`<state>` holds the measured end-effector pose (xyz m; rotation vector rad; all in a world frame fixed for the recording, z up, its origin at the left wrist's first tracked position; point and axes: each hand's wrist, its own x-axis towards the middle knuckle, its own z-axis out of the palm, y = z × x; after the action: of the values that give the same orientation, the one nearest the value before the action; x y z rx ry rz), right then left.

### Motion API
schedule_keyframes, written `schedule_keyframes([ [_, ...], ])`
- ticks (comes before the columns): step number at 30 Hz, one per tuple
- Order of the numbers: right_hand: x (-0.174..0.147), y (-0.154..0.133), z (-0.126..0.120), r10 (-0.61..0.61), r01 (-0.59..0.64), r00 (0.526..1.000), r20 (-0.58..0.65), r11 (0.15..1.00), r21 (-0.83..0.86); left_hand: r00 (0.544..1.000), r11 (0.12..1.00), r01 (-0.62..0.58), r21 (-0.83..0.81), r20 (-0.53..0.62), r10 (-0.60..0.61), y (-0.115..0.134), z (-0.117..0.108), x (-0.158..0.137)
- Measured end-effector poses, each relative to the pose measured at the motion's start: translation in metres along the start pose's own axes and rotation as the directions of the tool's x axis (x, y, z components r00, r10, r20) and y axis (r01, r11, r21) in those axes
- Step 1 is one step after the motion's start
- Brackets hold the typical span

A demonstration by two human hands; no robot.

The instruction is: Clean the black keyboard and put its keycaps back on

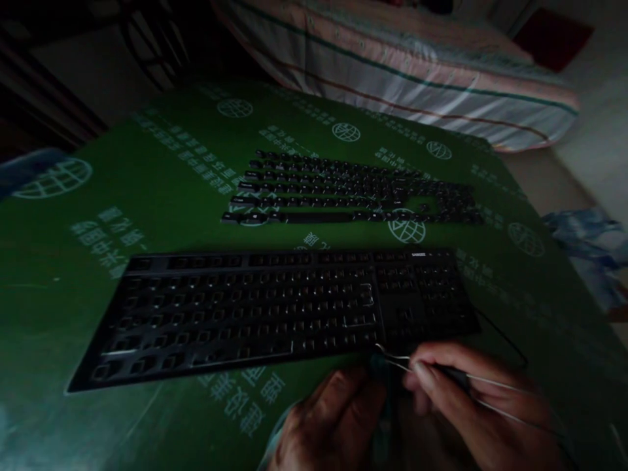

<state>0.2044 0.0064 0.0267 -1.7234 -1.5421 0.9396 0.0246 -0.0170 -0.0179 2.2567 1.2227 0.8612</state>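
Note:
A black keyboard (pixel 400 307) without its keycaps lies across the near part of the green table, its switch sockets exposed. In my right hand (pixel 466 399), thumb and fingers pinch a thin two-pronged wire puller (pixel 395 358). The bent tips of the wire are at the keyboard's front edge, right of the middle. Beside it, my left hand (pixel 333 415) rests with curled fingers just below that edge. A dark teal strip shows along its fingers, and what they hold is hidden. Behind the keyboard, the loose black keycaps (pixel 318 218) lie in rows in keyboard order.
The green table covering (pixel 171 196) carries white globe prints and lettering. A black cable (pixel 505 337) curves from the keyboard's right side. Beyond the table stands a bed with a striped sheet (pixel 417 85). Bluish cloth (pixel 589 242) lies at the right. The room is dim.

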Motion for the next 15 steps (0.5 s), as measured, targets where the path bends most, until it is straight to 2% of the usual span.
schedule_keyframes([
  [4, -0.003, 0.002, 0.000, 0.098, -0.096, 0.995, -0.003, 0.985, 0.140, 0.991, 0.999, -0.038, -0.002, -0.130, 0.037, -0.003, 0.009, -0.002],
  [7, -0.002, 0.011, 0.001, 0.088, -0.089, 0.996, 0.015, 0.965, 0.247, 0.994, 1.000, -0.012, -0.005, -0.105, 0.011, 0.000, 0.009, -0.001],
  [11, 0.004, 0.020, 0.004, -0.001, 0.016, 0.999, -0.047, 0.943, 0.333, 0.996, 1.000, -0.013, -0.015, -0.087, 0.012, 0.004, 0.006, 0.000],
  [15, 0.009, 0.018, 0.010, 0.073, -0.070, 0.997, 0.002, 0.946, 0.316, 0.999, 1.000, -0.012, -0.004, -0.035, 0.012, 0.006, 0.004, 0.002],
])
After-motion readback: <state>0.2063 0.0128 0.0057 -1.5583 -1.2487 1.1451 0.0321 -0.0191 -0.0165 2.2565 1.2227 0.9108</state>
